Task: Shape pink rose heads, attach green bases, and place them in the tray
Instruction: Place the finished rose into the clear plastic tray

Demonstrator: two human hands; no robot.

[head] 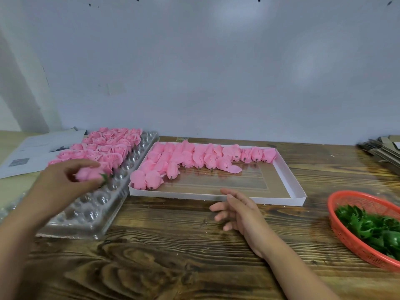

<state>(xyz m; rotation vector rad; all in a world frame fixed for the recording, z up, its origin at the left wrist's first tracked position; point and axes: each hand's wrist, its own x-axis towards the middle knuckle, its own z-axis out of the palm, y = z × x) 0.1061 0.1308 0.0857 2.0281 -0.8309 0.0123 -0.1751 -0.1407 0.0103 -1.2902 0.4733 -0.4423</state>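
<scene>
Right hand [240,211] hovers slack; left hand [65,180] fingers pinch a rose head [88,174] over the part-filled clear tray [97,204].

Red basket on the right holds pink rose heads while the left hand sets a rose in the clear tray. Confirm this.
Wrong on one point: the head view shows the red basket holding green bases, not rose heads. The left hand does hold a rose over the clear tray.

No text is readable; the paper sheet [32,151] perhaps bears a blurred QR code.
</scene>
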